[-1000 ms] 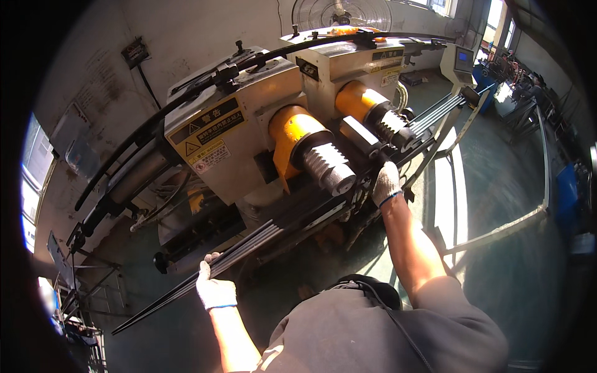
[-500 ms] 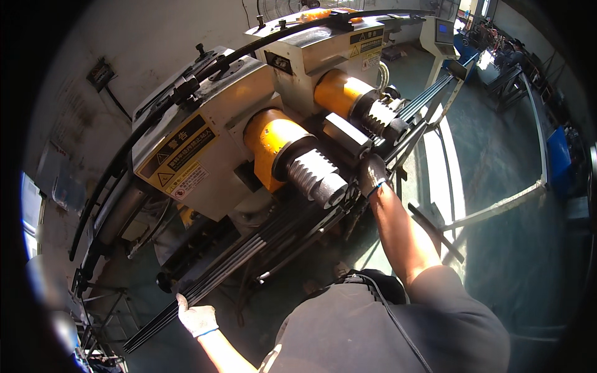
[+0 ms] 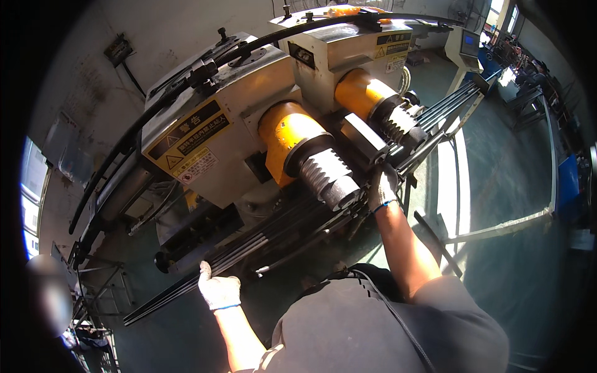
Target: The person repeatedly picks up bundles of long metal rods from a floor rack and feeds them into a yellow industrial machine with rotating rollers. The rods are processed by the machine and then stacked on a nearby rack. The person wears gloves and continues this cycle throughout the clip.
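Observation:
Both hands wear white work gloves. My left hand [image 3: 218, 290] grips the near end of a bundle of long dark metal rods [image 3: 267, 245] that runs diagonally from lower left to upper right. My right hand [image 3: 382, 188] holds the same bundle farther along, just below a grooved grey roller [image 3: 329, 177] on an orange housing [image 3: 287, 133]. A second orange roller unit [image 3: 373, 102] sits behind it, and the rods continue past it toward the upper right.
The rollers belong to a large beige machine [image 3: 211, 130] with yellow warning labels and a black cable arched over its top. A metal frame [image 3: 497, 227] lies on the green floor at right. A control stand [image 3: 465, 46] is at the far right.
The view has shifted and tilted. My left hand has come up and right along the rods and is in full view. My right hand stays on the bundle beside the front roller.

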Available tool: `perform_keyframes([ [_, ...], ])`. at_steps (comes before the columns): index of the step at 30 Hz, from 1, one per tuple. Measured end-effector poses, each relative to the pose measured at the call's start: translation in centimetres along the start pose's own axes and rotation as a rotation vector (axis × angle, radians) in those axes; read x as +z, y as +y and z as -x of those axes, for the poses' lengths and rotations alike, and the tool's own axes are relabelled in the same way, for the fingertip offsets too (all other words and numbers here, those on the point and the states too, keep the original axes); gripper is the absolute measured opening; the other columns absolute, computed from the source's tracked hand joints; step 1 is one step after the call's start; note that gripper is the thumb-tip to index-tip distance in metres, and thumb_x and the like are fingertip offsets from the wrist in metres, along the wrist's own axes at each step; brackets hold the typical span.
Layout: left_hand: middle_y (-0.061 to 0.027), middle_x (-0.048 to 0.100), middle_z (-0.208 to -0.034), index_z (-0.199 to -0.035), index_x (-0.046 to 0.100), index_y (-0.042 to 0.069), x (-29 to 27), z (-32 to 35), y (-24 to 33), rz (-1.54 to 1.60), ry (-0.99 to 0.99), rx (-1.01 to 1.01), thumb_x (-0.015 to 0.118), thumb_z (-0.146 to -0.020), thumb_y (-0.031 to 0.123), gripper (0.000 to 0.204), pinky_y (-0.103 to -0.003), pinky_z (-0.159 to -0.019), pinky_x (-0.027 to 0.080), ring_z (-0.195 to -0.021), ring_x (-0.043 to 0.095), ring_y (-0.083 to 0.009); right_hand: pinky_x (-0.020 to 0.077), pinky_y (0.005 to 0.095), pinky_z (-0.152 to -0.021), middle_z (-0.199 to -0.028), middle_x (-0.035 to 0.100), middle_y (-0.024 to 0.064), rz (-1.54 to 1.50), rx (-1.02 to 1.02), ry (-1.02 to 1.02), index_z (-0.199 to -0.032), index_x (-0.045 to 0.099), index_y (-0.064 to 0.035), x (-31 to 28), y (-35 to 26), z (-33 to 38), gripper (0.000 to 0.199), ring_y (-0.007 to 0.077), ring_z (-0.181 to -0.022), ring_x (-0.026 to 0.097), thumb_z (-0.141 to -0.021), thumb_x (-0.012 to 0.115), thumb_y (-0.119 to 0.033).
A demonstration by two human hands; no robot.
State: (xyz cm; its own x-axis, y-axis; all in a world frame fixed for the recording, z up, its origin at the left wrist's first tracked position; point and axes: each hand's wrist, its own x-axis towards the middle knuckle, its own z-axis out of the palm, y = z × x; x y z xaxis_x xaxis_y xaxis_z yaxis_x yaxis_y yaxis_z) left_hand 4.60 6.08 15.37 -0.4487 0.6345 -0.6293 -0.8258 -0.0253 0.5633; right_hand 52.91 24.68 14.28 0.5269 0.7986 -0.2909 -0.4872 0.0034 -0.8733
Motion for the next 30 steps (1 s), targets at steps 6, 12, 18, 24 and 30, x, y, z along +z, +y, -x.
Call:
perform_keyframes([
  [6, -0.0099, 0.075, -0.141, -0.128, 0.078, 0.002, -3.7, -2.2, 5.4, 0.062, -0.057, 0.148, 0.073, -0.109, 0.035, 0.038, -0.037, -0.122, 0.044, -0.133, 0.065, -0.0248, 0.0584, 0.0307, -0.087, -0.111, 0.078, 0.004, -0.051, -0.182, -0.118, -0.127, 0.074, -0.0014, -3.7, -1.7, 4.5, 0.044, 0.0151, -0.1, 0.073, -0.111, 0.073, -0.042],
  [12, -0.0072, 0.082, -0.117, -0.112, 0.081, 0.008, -1.5, -0.6, 0.4, 0.051, -0.028, 0.006, 0.078, -0.105, 0.044, 0.037, -0.034, -0.084, 0.059, -0.094, 0.073, -0.0209, 0.0577, 0.0341, -0.101, -0.125, 0.077, 0.0088, 0.078, -0.044, -0.063, -0.134, 0.07, 0.0021, -8.9, 0.8, 4.5, 0.047, 0.0186, -0.112, 0.073, -0.115, 0.065, -0.041],
  [18, -0.0029, 0.064, -0.059, -0.057, 0.061, 0.02, 3.9, 2.7, -4.9, -0.18, 0.094, -0.025, 0.08, -0.1, 0.058, 0.06, -0.034, -0.04, 0.034, -0.037, 0.034, -0.0153, 0.0567, 0.0357, -0.102, -0.125, 0.078, 0.0097, 0.142, -0.024, -0.166, -0.134, 0.068, 0.0025, -10.4, 3.4, 3.4, 0.045, 0.0191, -0.113, 0.073, -0.116, 0.063, -0.039],
  [24, 0.0048, 0.033, -0.044, -0.051, 0.044, 0.028, 6.8, 3.5, -1.3, 0.031, 0.366, -0.163, 0.079, -0.103, 0.053, 0.067, -0.033, -0.036, 0.025, -0.032, 0.026, -0.016, 0.0576, 0.0321, -0.093, -0.117, 0.077, 0.0097, 0.392, 0.056, -0.334, -0.126, 0.072, 0.004, -14.6, 6.2, 3.2, 0.032, 0.0168, -0.103, 0.072, -0.113, 0.056, -0.021],
  [30, -0.009, 0.072, -0.091, -0.102, 0.073, 0.006, -5.7, 2.9, 8.8, 0.259, -0.07, 0.164, 0.073, -0.108, 0.028, 0.023, -0.038, -0.075, 0.059, -0.081, 0.069, -0.0236, 0.0569, 0.0364, -0.078, -0.103, 0.073, 0.0074, 0.991, -0.064, -0.559, -0.115, 0.073, -0.0045, -28.5, 16.3, -4.0, 0.025, 0.0219, -0.092, 0.071, -0.109, 0.058, -0.023],
])
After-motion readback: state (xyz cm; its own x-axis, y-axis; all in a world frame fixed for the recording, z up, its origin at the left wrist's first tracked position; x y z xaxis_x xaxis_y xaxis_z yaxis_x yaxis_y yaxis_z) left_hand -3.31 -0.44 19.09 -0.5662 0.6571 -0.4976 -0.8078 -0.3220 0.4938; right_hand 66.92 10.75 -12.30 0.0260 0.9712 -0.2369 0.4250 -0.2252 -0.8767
